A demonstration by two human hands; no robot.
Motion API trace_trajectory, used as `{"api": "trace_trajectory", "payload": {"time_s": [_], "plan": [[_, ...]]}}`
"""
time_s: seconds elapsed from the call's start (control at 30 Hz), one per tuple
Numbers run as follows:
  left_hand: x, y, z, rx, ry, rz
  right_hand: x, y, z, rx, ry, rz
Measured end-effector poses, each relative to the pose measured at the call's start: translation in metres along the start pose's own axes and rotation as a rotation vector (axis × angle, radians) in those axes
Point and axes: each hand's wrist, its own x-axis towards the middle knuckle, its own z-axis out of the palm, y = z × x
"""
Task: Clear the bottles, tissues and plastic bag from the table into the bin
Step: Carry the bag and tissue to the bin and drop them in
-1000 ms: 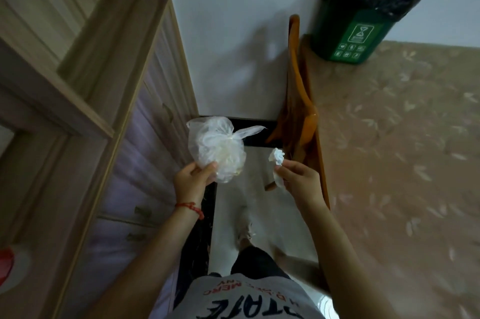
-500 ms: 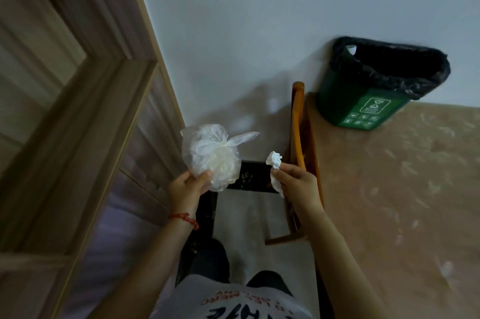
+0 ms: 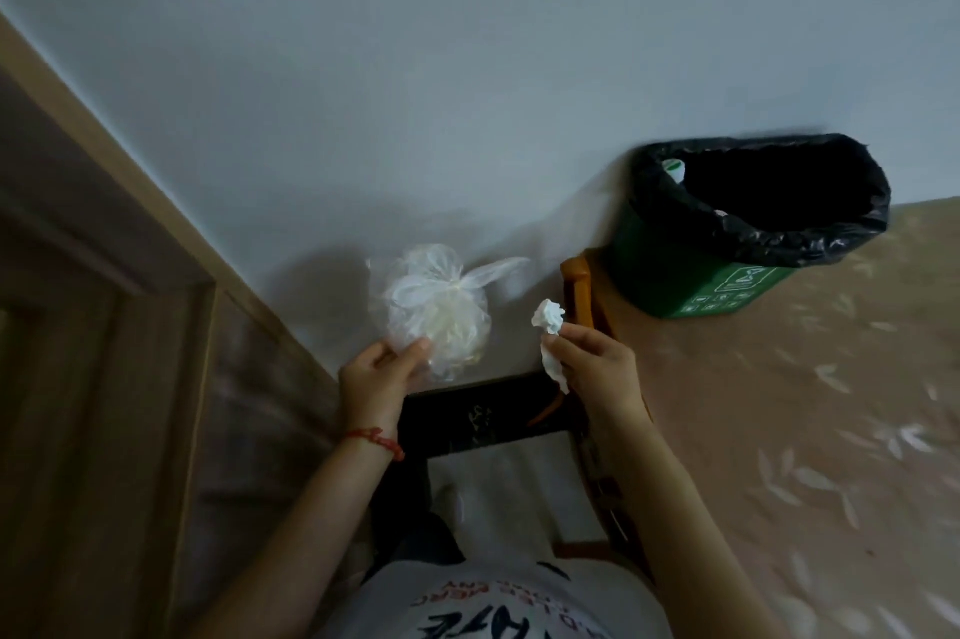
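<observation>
My left hand (image 3: 376, 381) grips a knotted clear plastic bag (image 3: 439, 311) from below, held up in front of the white wall. My right hand (image 3: 597, 368) pinches a crumpled white tissue (image 3: 549, 321), whose tail hangs down past my fingers. The green bin (image 3: 717, 285) with a black liner (image 3: 769, 227) stands at the upper right, on the beige patterned surface against the wall. Its mouth is open, and a white bottle cap (image 3: 674, 169) shows inside at the left rim. Both hands are left of the bin and lower in view.
An orange wooden chair frame (image 3: 582, 290) runs between my right hand and the bin. A wooden cabinet (image 3: 104, 326) fills the left side. The beige patterned surface (image 3: 805, 430) spreads over the right. Below my hands are a dark threshold strip (image 3: 467, 420) and pale floor.
The view has tilted up and swung right, so the bin now looks larger and closer. Both hands keep the same hold on the bag and the tissue.
</observation>
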Motion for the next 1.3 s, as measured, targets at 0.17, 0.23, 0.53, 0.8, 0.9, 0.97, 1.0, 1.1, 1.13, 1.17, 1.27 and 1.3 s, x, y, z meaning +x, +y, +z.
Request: {"api": "trace_trajectory", "payload": {"time_s": [0.17,0.23,0.53,0.8,0.9,0.97,1.0,1.1,1.13,1.17,1.27,1.3], "plan": [[0.042,0.018,0.029,0.043,-0.100,-0.002,0.027,-0.012,0.007,0.079,0.120,-0.007],[0.051,0.023,0.041,0.026,-0.146,-0.012,0.032,-0.016,0.005,0.108,0.164,-0.005],[0.056,0.039,0.100,-0.058,-0.326,-0.009,0.033,-0.032,-0.040,0.231,0.296,-0.003],[0.043,0.042,0.136,-0.040,-0.451,-0.042,0.027,-0.036,-0.077,0.322,0.382,0.001],[0.038,0.044,0.146,-0.041,-0.496,-0.039,0.025,-0.033,-0.087,0.295,0.398,-0.024],[0.034,0.048,0.152,-0.053,-0.526,-0.041,0.025,-0.032,-0.092,0.282,0.429,-0.029],[0.033,0.049,0.155,-0.059,-0.539,-0.041,0.026,-0.032,-0.095,0.276,0.443,-0.032],[0.028,0.056,0.166,-0.076,-0.580,-0.019,0.029,-0.037,-0.100,0.269,0.444,-0.078],[0.027,0.059,0.170,-0.083,-0.594,-0.012,0.031,-0.040,-0.101,0.268,0.444,-0.097],[0.025,0.062,0.174,-0.092,-0.608,-0.007,0.032,-0.044,-0.102,0.265,0.446,-0.116],[0.021,0.068,0.188,-0.115,-0.644,0.003,0.036,-0.057,-0.107,0.255,0.432,-0.184],[0.020,0.071,0.194,-0.115,-0.652,0.008,0.037,-0.061,-0.110,0.254,0.424,-0.204]]}}
